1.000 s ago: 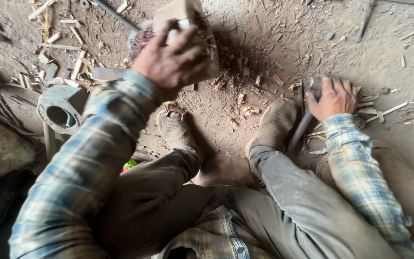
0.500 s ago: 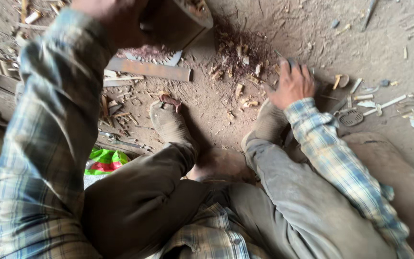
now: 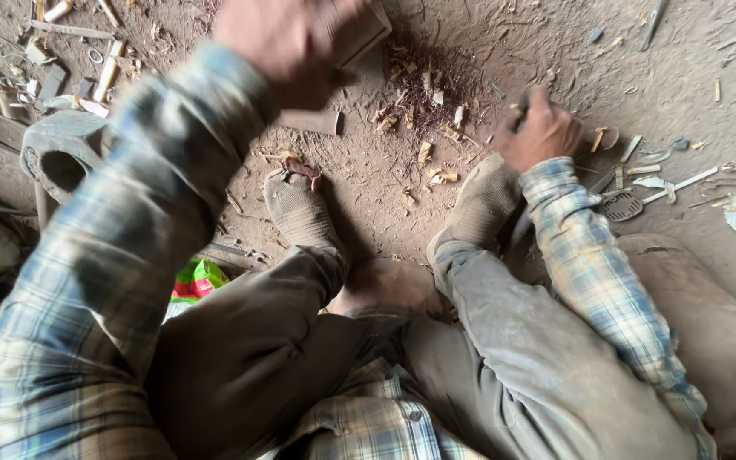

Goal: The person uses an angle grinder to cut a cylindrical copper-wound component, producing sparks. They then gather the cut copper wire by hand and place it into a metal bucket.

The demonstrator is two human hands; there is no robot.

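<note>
My left hand (image 3: 287, 43), blurred by motion, is raised at the top of the view and grips a pale wooden block (image 3: 361, 32). My right hand (image 3: 543, 132) is low over the dirt floor, beside my right shoe (image 3: 480, 200). Its fingers are closed around the top of a dark tool (image 3: 517, 232), whose shaft runs down under my forearm. What kind of tool it is cannot be made out. Between my hands lies a patch of wood chips (image 3: 428, 89). A flat piece of wood (image 3: 308, 122) lies just below the block.
I sit on a dirt floor with my left shoe (image 3: 300, 209) pointing forward. A grey metal ring-shaped object (image 3: 61, 158) and scattered sticks lie at the left. A green and red bag (image 3: 198, 279) is by my left knee. Small metal tools (image 3: 623, 204) lie at the right.
My left hand with the block has swung from the top left towards the centre and is blurred. My right hand has lifted slightly and closed on the tool. The view has shifted.
</note>
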